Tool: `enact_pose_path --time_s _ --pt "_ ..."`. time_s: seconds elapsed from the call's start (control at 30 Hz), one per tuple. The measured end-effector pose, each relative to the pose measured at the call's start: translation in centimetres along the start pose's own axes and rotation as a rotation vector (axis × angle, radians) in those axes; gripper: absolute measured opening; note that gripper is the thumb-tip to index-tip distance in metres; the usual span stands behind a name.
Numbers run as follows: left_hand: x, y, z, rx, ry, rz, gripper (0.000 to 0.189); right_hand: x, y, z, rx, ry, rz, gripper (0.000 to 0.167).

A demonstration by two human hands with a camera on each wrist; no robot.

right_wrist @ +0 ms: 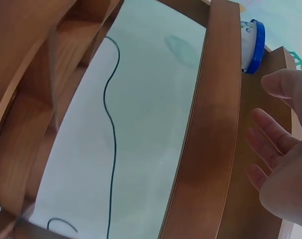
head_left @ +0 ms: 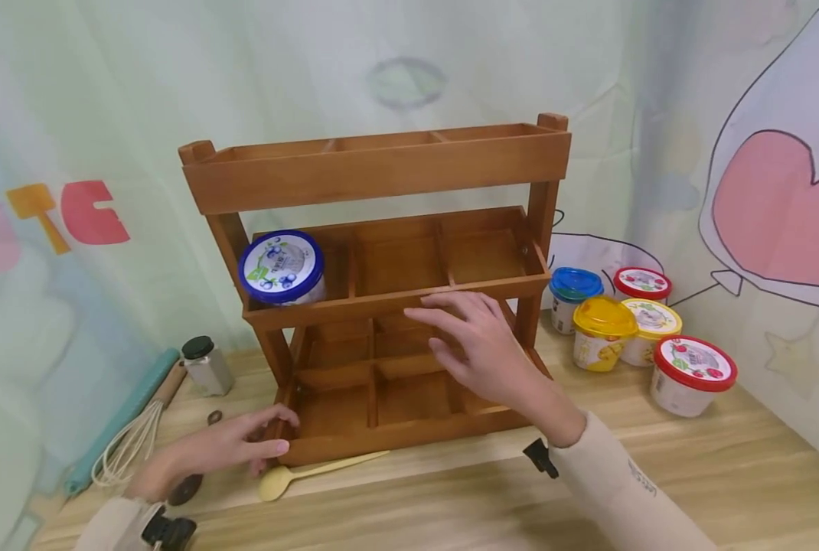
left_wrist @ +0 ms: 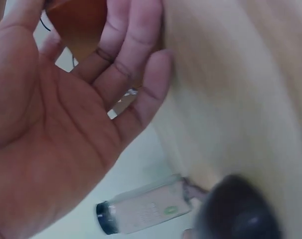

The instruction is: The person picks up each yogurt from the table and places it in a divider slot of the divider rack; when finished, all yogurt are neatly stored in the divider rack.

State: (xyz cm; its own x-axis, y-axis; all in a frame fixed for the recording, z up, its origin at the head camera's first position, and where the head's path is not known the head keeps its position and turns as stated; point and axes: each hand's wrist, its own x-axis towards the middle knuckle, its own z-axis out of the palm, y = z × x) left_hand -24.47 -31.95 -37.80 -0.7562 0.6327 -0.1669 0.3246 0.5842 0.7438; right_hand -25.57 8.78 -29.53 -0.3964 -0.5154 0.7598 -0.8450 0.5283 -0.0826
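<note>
A three-tier wooden rack (head_left: 382, 172) with divided compartments stands on the table. A tub with a blue blueberry lid (head_left: 282, 268) sits in the left compartment of its middle tier; its side also shows in the right wrist view. My left hand (head_left: 226, 442) holds the rack's lower left front corner, with the wood (left_wrist: 81, 30) between thumb and fingers in the left wrist view. Before the middle tier's right half hovers my right hand (head_left: 485, 348), its fingers loosely bent and nothing in them.
Right of the rack stand several tubs, among them a red-lidded one (head_left: 692, 375), a yellow one (head_left: 602, 333) and a blue-lidded one (head_left: 575, 298). To the left lie a whisk (head_left: 134, 440), a teal rod (head_left: 123, 421) and a dark-capped jar (head_left: 206, 367). A yellow spoon (head_left: 278, 482) lies before the rack.
</note>
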Motion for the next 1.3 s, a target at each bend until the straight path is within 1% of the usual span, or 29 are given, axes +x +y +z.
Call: enact_pose_path --time_s 0.1,0.23,0.43,0.67,0.83,1.0,1.17,1.3 --pt "0.4 -0.6 0.0 -0.020 0.004 -0.001 0.049 -0.3 0.7 -1.0 -0.007 0.012 0.014 0.046" --pt "0.7 -1.2 0.2 -0.059 -0.001 0.007 0.061 -0.2 1.4 -2.6 0.024 0.048 0.052 0.046" --pt "0.9 -1.5 0.3 -0.080 -0.005 0.015 0.059 -0.5 2.5 -5.4 0.011 0.105 0.078 0.043" --pt "0.9 -1.3 0.1 -0.056 0.002 0.000 0.057 -1.6 4.1 -7.9 -0.013 0.143 0.149 0.045" --pt "1.1 -1.2 0.0 -0.055 0.001 -0.002 0.058 -2.1 4.8 -9.0 -0.030 0.142 0.174 0.047" --pt "1.3 -1.2 0.2 -0.076 -0.008 0.003 0.058 -2.7 5.5 -9.6 -0.060 0.132 0.165 0.046" --pt "1.0 -1.4 0.4 -0.081 -0.014 -0.011 0.058 -3.3 6.3 -9.7 -0.108 0.111 0.174 0.045" --pt "0.7 -1.7 0.5 -0.074 -0.013 -0.027 0.058 -3.8 7.2 -10.1 -0.134 0.111 0.183 0.044"
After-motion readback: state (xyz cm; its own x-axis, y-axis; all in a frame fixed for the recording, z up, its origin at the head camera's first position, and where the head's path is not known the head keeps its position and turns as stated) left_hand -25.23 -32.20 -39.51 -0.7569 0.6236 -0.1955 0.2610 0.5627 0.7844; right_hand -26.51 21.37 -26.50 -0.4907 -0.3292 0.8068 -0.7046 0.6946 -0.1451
